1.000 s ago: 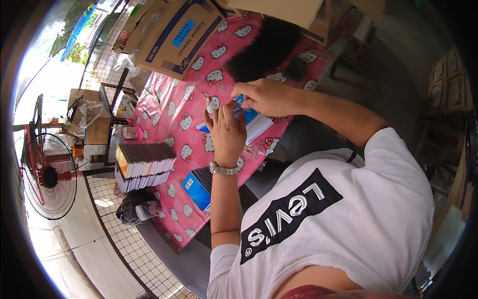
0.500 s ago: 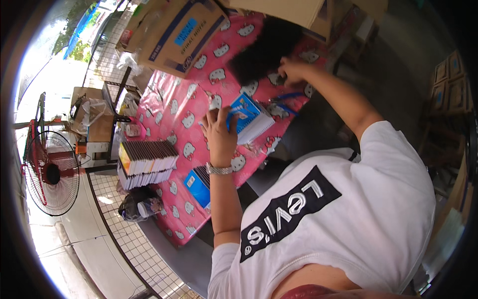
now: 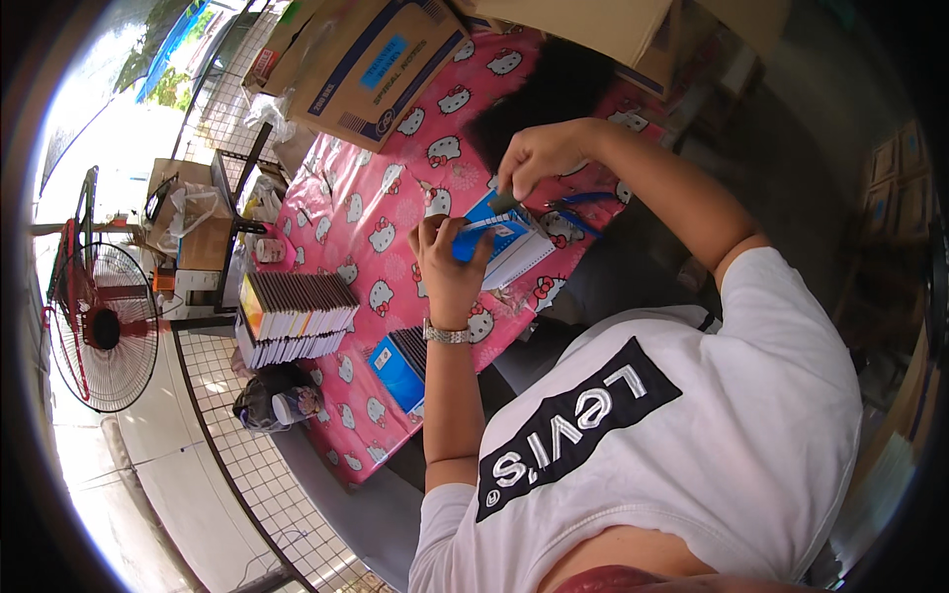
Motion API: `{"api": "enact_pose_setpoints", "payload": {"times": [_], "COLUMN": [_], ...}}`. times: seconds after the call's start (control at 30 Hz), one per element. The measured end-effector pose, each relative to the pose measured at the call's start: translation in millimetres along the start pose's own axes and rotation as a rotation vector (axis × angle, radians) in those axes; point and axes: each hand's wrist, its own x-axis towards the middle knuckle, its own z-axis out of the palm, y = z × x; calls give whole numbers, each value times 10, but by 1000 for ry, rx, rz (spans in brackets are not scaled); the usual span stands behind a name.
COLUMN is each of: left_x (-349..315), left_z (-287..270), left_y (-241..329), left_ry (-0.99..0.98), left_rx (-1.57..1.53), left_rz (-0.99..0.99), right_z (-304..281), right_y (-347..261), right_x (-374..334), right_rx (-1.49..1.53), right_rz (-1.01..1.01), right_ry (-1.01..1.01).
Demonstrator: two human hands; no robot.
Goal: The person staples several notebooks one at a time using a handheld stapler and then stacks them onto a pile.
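A blue-covered spiral notebook point(image 3: 476, 252) lies on top of a small stack with white page edges, on the pink tablecloth. My left hand point(image 3: 450, 267), a watch on its wrist, grips the stack's left side; its bent fingers are at the edge and its thumb is on the cover. A narrow whitish strip point(image 3: 491, 219) crosses the cover between my hands; its kind is unclear. Above the notebook's far edge, my right hand point(image 3: 544, 158) is closed on a small dark object point(image 3: 504, 203), mostly hidden by the fingers.
Blue straps or handles point(image 3: 578, 212) lie right of the notebook. A row of dark-spined books point(image 3: 301, 316) and more blue notebooks point(image 3: 395, 371) sit at left. Cardboard boxes point(image 3: 386, 74) and a black furry-looking patch point(image 3: 544, 94) are at the back; a fan point(image 3: 104, 326) stands left.
My right hand has come left from the table's far right to the notebook, holding the dark object. The left hand's fingers have bent closer onto the notebook. The whitish strip now shows across the cover.
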Motion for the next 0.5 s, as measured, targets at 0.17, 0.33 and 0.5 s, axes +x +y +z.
{"api": "enact_pose_setpoints", "payload": {"times": [0.17,0.33,0.5], "left_x": [20,-35,-25], "left_z": [5,-72,-150], "left_y": [23,-201,-328], "left_ry": [25,-15,-35], "left_rx": [-6,-16,-155], "left_rz": [14,-11,-134], "right_z": [-2,-7,30], "right_y": [6,-80,-121], "right_x": [67,163,255], "right_rx": [281,150,335], "right_rz": [-40,-115,-61], "right_ry": [-72,-92,-100]}}
